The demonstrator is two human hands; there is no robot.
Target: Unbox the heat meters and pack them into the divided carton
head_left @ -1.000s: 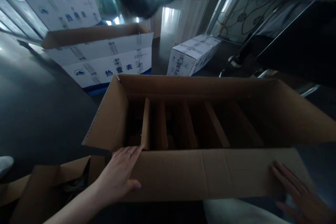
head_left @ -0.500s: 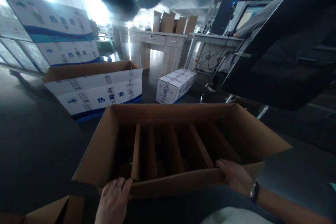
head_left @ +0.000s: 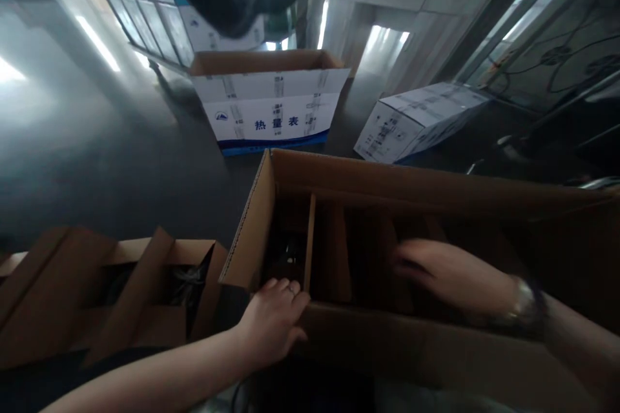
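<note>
Meanwhile, your right hand [head_left: 443,274] had left the near edge of the divided cardboard box [head_left: 249,226], open in front of you, and was over its dividers [head_left: 343,258], too blurred to tell its grip. Your left hand [head_left: 271,322] stayed on that edge, thumb spread from the fingers.

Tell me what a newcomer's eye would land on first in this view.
Probably the open cardboard carton at lower right, its upright dividers showing, with the left hand on its near edge and the blurred right hand over the compartments. Behind stands an open white carton with blue Chinese characters; a closed white carton lies right of that.
</note>
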